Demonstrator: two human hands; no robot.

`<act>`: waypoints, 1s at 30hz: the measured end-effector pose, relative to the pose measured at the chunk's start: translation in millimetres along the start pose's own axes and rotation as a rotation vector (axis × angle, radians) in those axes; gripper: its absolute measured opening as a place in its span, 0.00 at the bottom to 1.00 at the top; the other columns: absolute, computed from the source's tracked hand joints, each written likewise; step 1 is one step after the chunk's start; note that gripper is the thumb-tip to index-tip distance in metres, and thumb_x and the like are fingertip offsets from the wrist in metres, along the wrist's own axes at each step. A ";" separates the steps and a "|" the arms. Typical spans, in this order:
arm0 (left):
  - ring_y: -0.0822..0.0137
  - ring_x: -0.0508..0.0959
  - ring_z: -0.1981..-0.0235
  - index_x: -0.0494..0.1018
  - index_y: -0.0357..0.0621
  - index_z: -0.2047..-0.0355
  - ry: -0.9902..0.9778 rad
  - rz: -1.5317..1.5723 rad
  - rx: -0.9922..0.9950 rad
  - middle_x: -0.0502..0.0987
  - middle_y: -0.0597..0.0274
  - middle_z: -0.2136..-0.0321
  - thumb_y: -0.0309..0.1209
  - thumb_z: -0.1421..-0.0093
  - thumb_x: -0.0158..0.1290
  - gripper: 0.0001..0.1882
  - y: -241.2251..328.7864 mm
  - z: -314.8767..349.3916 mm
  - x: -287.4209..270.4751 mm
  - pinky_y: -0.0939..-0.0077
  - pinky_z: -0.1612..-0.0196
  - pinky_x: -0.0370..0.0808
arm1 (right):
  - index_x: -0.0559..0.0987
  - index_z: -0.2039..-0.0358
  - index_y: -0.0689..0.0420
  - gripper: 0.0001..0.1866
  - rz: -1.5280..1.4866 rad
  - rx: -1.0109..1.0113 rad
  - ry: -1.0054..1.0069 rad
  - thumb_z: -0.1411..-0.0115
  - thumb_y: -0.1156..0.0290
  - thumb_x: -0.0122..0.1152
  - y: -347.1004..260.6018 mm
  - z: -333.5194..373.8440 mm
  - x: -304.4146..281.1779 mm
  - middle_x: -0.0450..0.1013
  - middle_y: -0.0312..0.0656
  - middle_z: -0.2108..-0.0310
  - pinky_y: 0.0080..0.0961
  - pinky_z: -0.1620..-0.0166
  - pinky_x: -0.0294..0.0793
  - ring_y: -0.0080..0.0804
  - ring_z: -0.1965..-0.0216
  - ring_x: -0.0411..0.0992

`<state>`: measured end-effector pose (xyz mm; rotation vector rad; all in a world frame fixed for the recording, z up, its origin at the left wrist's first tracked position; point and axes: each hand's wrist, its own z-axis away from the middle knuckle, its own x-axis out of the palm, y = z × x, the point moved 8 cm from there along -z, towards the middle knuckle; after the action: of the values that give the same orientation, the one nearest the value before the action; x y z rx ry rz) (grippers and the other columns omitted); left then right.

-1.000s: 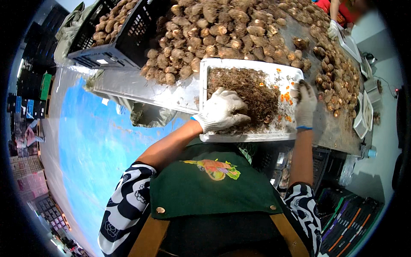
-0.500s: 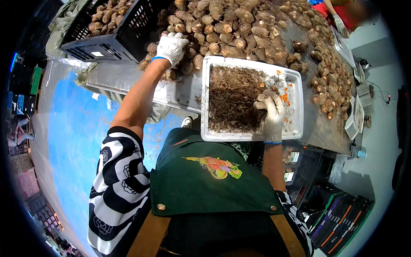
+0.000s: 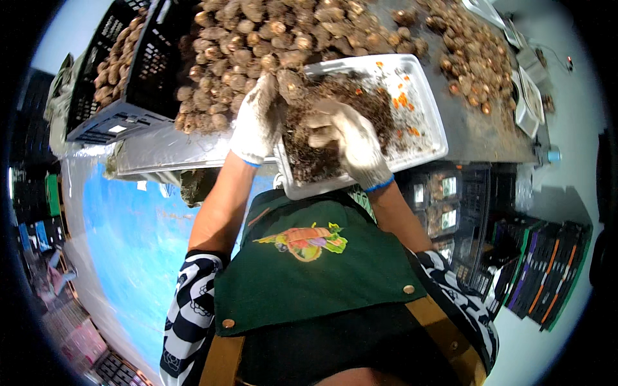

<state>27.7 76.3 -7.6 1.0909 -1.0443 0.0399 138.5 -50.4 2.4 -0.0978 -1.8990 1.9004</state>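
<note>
My left hand (image 3: 256, 122), in a white knit glove with a blue cuff, is closed on a brown, hairy taro (image 3: 291, 86) at the near-left corner of the taro heap. The taro is above the left end of a white tray (image 3: 432, 132). My right hand (image 3: 354, 140), in a similar soiled glove, is over the tray just right of the taro. Its fingers are bent with a gap between them, and nothing shows in that gap. Dark root fibres (image 3: 373, 106) fill much of the tray, partly hidden by the right hand. Small orange scraps (image 3: 403, 100) lie at its right side.
A large taro heap (image 3: 244, 48) covers the far part of the metal table (image 3: 174, 149). More taro (image 3: 476, 61) lies at the right. At the left stands a black crate (image 3: 145, 96) holding taro. Stacked dark crates (image 3: 541, 270) stand at lower right.
My left hand has come back from the heap toward the tray with a taro in it. My right hand has moved left across the fibres, nearer the left one. The view has shifted too.
</note>
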 end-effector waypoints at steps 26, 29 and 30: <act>0.71 0.73 0.51 0.64 0.34 0.42 -0.238 -0.637 0.012 0.74 0.57 0.51 0.30 0.34 0.46 0.21 -39.2 30.1 97.1 0.76 0.47 0.69 | 0.72 0.47 0.65 0.20 0.292 -0.315 0.097 0.39 0.72 0.61 -59.6 23.4 -48.7 0.75 0.45 0.54 0.23 0.53 0.74 0.28 0.53 0.73; 0.71 0.73 0.51 0.64 0.34 0.41 -0.304 -0.609 -0.106 0.75 0.58 0.51 0.30 0.34 0.47 0.22 -39.5 30.8 94.0 0.76 0.47 0.69 | 0.73 0.48 0.65 0.18 -0.006 -0.100 0.011 0.37 0.73 0.58 -57.9 25.4 -40.0 0.74 0.41 0.54 0.18 0.58 0.75 0.24 0.57 0.73; 0.71 0.73 0.52 0.64 0.34 0.41 -0.303 -0.600 -0.155 0.75 0.58 0.52 0.30 0.34 0.47 0.22 -40.3 33.2 91.2 0.76 0.47 0.69 | 0.72 0.48 0.65 0.18 0.018 -0.073 -0.033 0.37 0.73 0.58 -59.1 25.9 -38.7 0.74 0.41 0.54 0.19 0.58 0.75 0.23 0.58 0.73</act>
<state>75.5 -9.1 30.6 1.2518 -0.9283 -0.6942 179.4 -91.3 50.6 -0.1070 -1.9964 1.8558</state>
